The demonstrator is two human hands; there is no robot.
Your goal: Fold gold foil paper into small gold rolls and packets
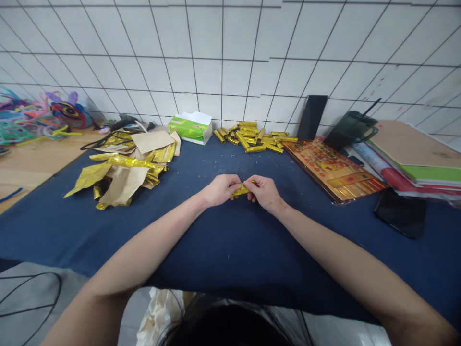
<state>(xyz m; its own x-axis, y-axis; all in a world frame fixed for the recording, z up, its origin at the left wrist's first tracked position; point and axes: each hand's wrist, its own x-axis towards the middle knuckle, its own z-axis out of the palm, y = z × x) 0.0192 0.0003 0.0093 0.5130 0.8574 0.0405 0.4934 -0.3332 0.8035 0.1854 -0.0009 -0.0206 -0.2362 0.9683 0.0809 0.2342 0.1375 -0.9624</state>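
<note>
1. Dark hair [230,327] filled the bottom edge of the view, nearest the camera, with both bare forearms reaching away from it.
2. Spread under the arms and fingers lay a navy blue cloth [223,250], speckled with pale flecks.
3. Right of the fingers rested a flat gold-and-red printed sheet stack [334,170]; its markings were too small to read.
4. Left of the fingers, well apart, sat a loose heap of crumpled gold foil and tan paper [122,173].
5. Beyond the fingers, near the tiled wall, stood a green and white tissue box [190,128]; any brand on it was unreadable.
6. Also beyond the fingers, just right of that box, lay a pile of finished gold rolls [254,137].
7. The left hand [219,190] was closed, pinching one end of a gold foil roll [242,190].
8. The right hand [264,192] was likewise closed, fingertips gripping the roll's other end.
9. That roll was small, shiny, slightly creased and held roughly level between both sets of fingers, just above the cloth; no writing showed on it.
</note>
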